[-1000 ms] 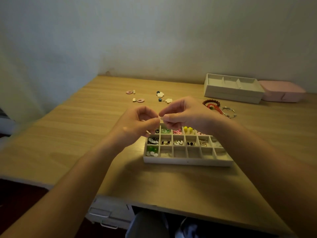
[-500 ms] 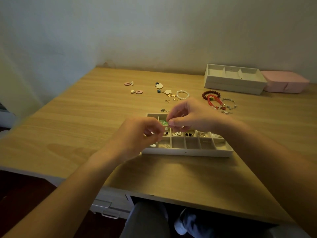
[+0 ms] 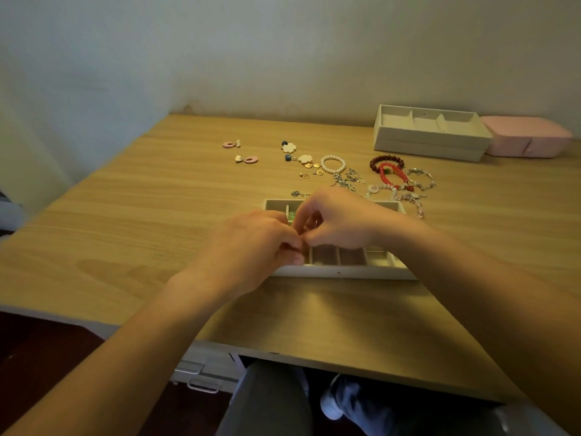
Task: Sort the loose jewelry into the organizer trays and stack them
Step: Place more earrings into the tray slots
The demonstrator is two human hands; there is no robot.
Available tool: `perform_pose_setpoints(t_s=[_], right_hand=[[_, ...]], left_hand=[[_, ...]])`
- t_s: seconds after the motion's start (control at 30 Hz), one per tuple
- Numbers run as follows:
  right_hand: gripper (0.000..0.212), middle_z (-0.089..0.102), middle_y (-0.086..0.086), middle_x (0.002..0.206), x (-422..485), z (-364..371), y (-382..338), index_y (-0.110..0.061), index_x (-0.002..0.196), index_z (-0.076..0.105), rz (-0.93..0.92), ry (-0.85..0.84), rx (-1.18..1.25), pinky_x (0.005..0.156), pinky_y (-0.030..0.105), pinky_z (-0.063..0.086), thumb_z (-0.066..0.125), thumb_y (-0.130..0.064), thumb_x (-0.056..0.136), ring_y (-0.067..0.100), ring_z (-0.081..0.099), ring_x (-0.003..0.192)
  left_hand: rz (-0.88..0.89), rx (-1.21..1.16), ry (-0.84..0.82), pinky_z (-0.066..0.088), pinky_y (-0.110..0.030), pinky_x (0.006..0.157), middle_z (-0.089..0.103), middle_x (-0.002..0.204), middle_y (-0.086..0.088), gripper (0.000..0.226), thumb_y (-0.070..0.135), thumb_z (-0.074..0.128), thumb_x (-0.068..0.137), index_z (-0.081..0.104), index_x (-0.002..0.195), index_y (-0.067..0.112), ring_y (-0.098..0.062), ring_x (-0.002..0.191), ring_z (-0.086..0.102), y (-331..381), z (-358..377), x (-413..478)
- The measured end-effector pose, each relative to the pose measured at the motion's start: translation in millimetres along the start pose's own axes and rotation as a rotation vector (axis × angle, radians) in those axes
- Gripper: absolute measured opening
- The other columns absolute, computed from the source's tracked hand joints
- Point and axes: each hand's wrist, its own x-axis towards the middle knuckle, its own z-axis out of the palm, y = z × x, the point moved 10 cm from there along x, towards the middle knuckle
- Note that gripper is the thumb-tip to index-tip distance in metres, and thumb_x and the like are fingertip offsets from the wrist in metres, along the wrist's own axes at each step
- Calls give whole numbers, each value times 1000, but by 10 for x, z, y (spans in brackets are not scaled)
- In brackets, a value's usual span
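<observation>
**A:** How are the hands set?

**B:** The left hand [image 3: 251, 247] is curled over the left end of the compartment tray [image 3: 345, 272], and the right hand [image 3: 336, 221] is curled above its middle. The fingertips of both are brought together at one spot. That spot is hidden by the fingers, so whether a small piece is pinched there cannot be told.

**A:** Where is the loose jewelry found?

**B:** Beyond the tray's far rim, away from the person. From the left, the pink earrings [image 3: 231, 144], the flower earrings [image 3: 288, 148], the pearl bracelet [image 3: 333, 164], the red bead bracelet [image 3: 393, 177] and the silver bangle [image 3: 421, 179] are spread out. The deep tray [image 3: 430, 143] is set at the back right, with a pink box [image 3: 528, 138] just beside it.

**A:** Which hand would be favoured?

**B:** The compartment tray's long axis is laid across the person. The earrings are judged nearer the left hand and the bracelets nearer the right. A forward reach over the tray would be needed either way.
</observation>
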Motion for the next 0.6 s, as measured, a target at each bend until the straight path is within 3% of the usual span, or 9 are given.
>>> perform_pose_setpoints(t_s=[0.13,0.23,0.33,0.5,0.6], right_hand=[[14,71,-12,76,14,26,-68,-27,94,80,-17,-4,-67,54,11,46,77,-17,85,2,61,66],[15,72,-11,77,19,30,-76,-28,94,81,-22,7,-85,54,11,45,77,-18,84,3,62,67],[13,72,-12,75,24,49,-71,-28,90,81,-22,23,-89,54,10,45,79,-18,81,1,64,68],[12,73,-13,74,35,65,-54,-27,89,79,-25,41,-61,55,8,44,81,-19,81,-3,64,67],[10,74,-12,79,24,68,-81,-28,92,79,-32,23,-96,58,10,45,80,-22,84,0,66,71]], left_hand=[[-12,-27,-75,47,-35,77,65,103,14,16,44,68,91,77,103,38,-13,96,59,-22,95,13],[-10,-183,-142,48,-37,80,65,103,14,16,36,67,93,78,105,36,-10,96,60,-83,216,-35],[-39,-347,-205,38,-18,71,55,90,17,21,29,66,95,76,113,35,4,85,52,-164,303,-110],[-108,-506,-112,34,-17,64,53,81,9,26,13,64,92,80,98,32,-4,75,51,-320,178,-171],[-124,-461,-98,34,-21,64,54,81,9,30,11,63,89,80,92,36,-6,76,53,-394,186,-190]])
